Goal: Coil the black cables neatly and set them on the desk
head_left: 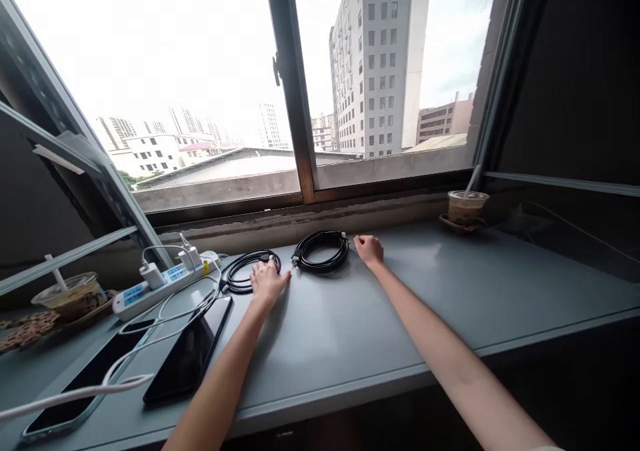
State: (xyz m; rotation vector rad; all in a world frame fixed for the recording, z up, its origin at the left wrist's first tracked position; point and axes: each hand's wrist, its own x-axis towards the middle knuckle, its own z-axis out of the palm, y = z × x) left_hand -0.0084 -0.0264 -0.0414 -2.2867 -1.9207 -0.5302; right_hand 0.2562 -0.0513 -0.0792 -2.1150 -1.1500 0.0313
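Observation:
Two coiled black cables lie on the grey window ledge (410,291). My left hand (267,281) rests flat with fingers stretched out on the right edge of the left cable coil (241,272). My right hand (369,249) is curled, knuckles up, just right of the right cable coil (320,251), close to its end near the plug. Whether those fingers hold the cable end is hidden.
A white power strip (160,283) with chargers and white leads sits at left. Two dark phones (193,351) (85,384) lie near the front edge. Iced drinks stand at far left (70,296) and at back right (466,207). The window frame (295,104) rises behind.

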